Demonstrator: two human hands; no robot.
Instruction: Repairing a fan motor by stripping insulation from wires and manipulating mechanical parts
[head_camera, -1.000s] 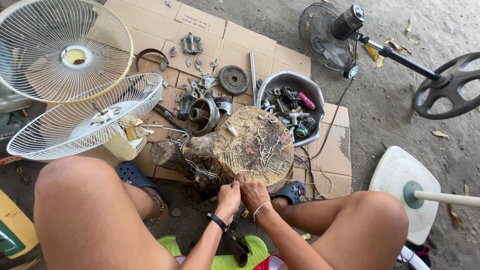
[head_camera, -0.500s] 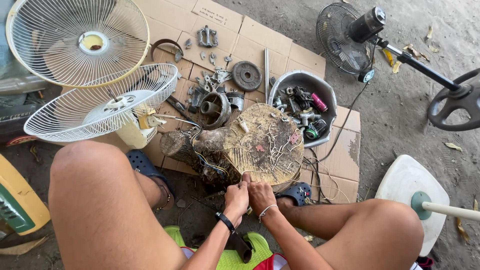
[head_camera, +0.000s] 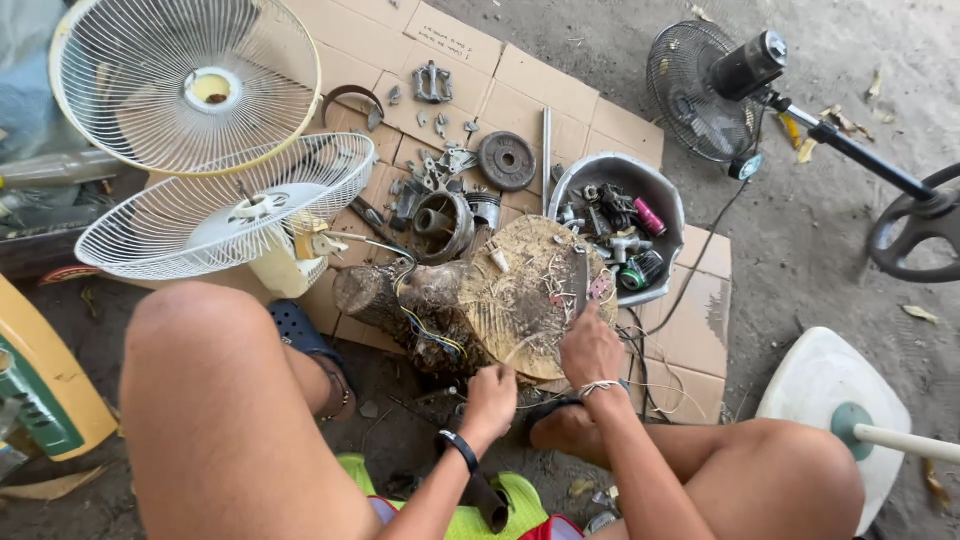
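Observation:
A round wooden stump (head_camera: 520, 300) stands on its end between my knees, littered with bits of wire. My right hand (head_camera: 592, 350), with a pale bracelet on the wrist, rests on the stump's near right part and is closed around the handle of a dark knife (head_camera: 581, 282) whose blade points away from me. At the stump's near edge my left hand (head_camera: 490, 398), wearing a black wristband, is closed on a thin wire (head_camera: 520, 352). Coloured wires (head_camera: 432, 335) hang down the stump's left side.
Two white fan grilles (head_camera: 185, 80) (head_camera: 230, 215) lie at left on flattened cardboard (head_camera: 540, 85). A grey bowl (head_camera: 660, 195) of small parts, a fan motor (head_camera: 442, 225) and a metal disc (head_camera: 507, 160) lie beyond the stump. A dark standing fan (head_camera: 705, 90) and a white fan base (head_camera: 825, 385) are at right.
My hands were pinched together at the stump's near edge. The right hand has since moved up onto the stump and taken the knife; the left stays at the edge. The view has moved closer.

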